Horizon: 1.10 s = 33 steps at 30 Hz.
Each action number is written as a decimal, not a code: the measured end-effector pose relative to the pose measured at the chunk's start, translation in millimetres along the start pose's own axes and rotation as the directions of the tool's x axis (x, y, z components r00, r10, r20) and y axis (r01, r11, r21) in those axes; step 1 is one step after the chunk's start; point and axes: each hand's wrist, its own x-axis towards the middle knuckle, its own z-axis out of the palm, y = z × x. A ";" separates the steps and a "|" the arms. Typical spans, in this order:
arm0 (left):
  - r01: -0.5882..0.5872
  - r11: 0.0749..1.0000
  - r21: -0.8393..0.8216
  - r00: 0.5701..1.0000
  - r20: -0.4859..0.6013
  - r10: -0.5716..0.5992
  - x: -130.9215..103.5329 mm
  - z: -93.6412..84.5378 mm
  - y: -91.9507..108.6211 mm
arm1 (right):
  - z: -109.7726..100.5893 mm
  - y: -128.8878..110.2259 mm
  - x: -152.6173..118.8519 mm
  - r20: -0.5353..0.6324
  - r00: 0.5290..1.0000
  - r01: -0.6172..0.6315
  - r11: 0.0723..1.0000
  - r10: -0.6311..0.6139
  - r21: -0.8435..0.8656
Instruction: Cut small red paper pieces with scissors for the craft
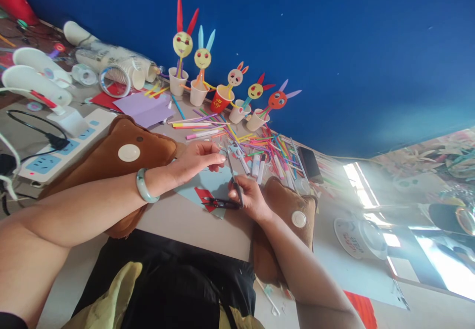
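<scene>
My left hand (196,161) is closed, thumb and fingers pinched together above light blue paper (189,183); what it pinches is too small to make out. Just to its right, my right hand (250,198) grips dark-handled scissors (238,190), their blades pointing up toward the left fingertips. Beneath the hands, small black snips (222,203) rest on a piece of red paper (202,195) and the blue paper. Colored sticks and markers (274,156) lie in a loose pile beyond the hands.
Paper cups with rabbit-faced figures (198,91) stand along the blue wall. Brown cushions lie under my left forearm (148,146) and right forearm (289,210). A power strip (63,151) is at the left, with purple paper (146,109) behind it. A phone (310,164) lies at the right.
</scene>
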 end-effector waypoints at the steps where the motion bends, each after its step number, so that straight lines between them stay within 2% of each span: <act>1: -0.002 1.000 0.003 1.000 0.002 0.002 0.1 0.0 -0.2 | -0.2 0.0 0.1 0.001 1.000 -0.001 1.000 0.001 0.000; 33: -0.008 0.999 -0.054 1.000 0.004 0.009 -1.5 0.3 2.8 | -1.4 0.2 -1.2 0.004 1.000 0.009 1.000 -0.009 -0.014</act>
